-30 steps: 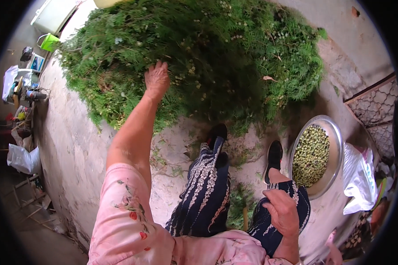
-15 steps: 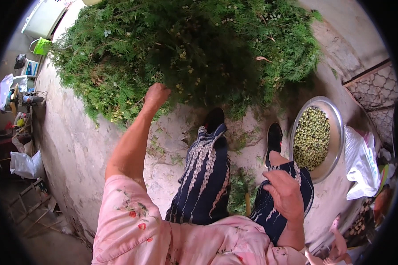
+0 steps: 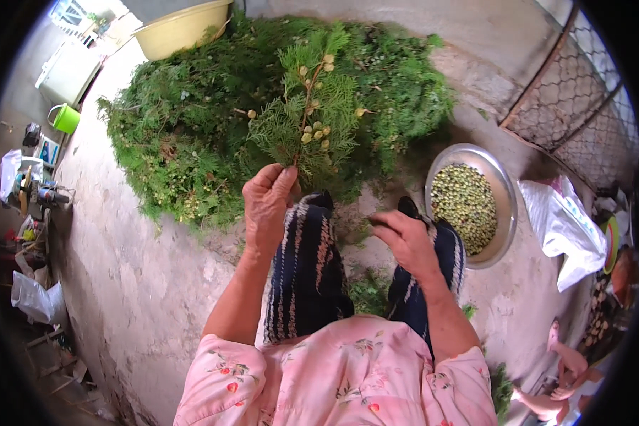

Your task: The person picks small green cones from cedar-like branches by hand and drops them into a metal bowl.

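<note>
My left hand is closed on the lower stem of a leafy evergreen branch, which looks like arborvitae. The branch stands upright from my fingertips and bears several round yellow-green cones. My right hand is over my right knee, apart from the branch; its fingers reach left, slightly blurred, and I see nothing in them. Beyond my hands lies a big heap of cut evergreen branches. Right of my knees sits a metal basin holding many small green cones.
A yellow tub stands behind the heap. At the left are a green bucket and a white sack. A white bag lies right of the basin, below a wire-mesh panel. Another person's bare legs show at lower right.
My left hand has drawn back from the heap's edge, and the branch now stands in clear view in it. My right hand has moved forward and left. The whole view has shifted.
</note>
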Tool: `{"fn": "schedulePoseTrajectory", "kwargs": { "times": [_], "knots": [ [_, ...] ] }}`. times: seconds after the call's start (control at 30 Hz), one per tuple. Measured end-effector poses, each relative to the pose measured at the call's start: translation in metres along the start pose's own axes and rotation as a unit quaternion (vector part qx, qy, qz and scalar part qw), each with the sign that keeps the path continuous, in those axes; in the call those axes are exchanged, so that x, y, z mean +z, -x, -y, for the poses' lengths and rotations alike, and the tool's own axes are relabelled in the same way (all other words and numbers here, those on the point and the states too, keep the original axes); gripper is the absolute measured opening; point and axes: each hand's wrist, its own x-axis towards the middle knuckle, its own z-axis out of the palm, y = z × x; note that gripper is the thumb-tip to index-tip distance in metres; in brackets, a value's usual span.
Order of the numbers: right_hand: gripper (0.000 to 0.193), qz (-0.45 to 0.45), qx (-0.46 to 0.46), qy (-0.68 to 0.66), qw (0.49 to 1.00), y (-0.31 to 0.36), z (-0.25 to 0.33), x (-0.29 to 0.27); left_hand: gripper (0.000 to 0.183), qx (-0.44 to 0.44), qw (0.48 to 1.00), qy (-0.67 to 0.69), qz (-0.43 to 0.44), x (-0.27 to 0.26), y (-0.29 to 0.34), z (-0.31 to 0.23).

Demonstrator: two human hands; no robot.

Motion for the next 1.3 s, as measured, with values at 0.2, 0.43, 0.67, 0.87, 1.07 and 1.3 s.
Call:
{"fn": "schedulePoseTrajectory", "kwargs": {
  "times": [0.2, 0.43, 0.67, 0.87, 1.07, 1.3],
  "knots": [
    [0.025, -0.077, 0.108, -0.526, 0.84, 0.007, 0.049, 0.036, 0.015, 0.078, 0.996, 0.01, 0.031, 0.049, 0.073, 0.002],
    [0.024, -0.115, 0.093, -0.64, 0.754, 0.048, 0.055, 0.025, 0.014, 0.094, 0.989, -0.015, 0.111, 0.068, 0.12, 0.003],
    [0.027, -0.174, 0.102, -0.599, 0.775, 0.064, 0.05, 0.024, 0.021, -0.005, 0.985, 0.108, 0.132, 0.071, 0.129, -0.001],
    [0.023, -0.136, 0.122, -0.559, 0.809, 0.078, 0.039, 0.029, 0.021, -0.202, 0.935, 0.22, 0.19, 0.071, 0.116, -0.008],
    [0.023, -0.086, 0.185, -0.424, 0.883, 0.086, 0.028, 0.026, 0.017, -0.16, 0.95, 0.22, 0.156, 0.077, 0.122, 0.006],
    [0.016, -0.333, 0.048, -0.032, 0.941, 0.108, 0.022, -0.005, 0.018, -0.055, 0.983, 0.114, 0.129, 0.09, 0.123, 0.028]
  ]
}}
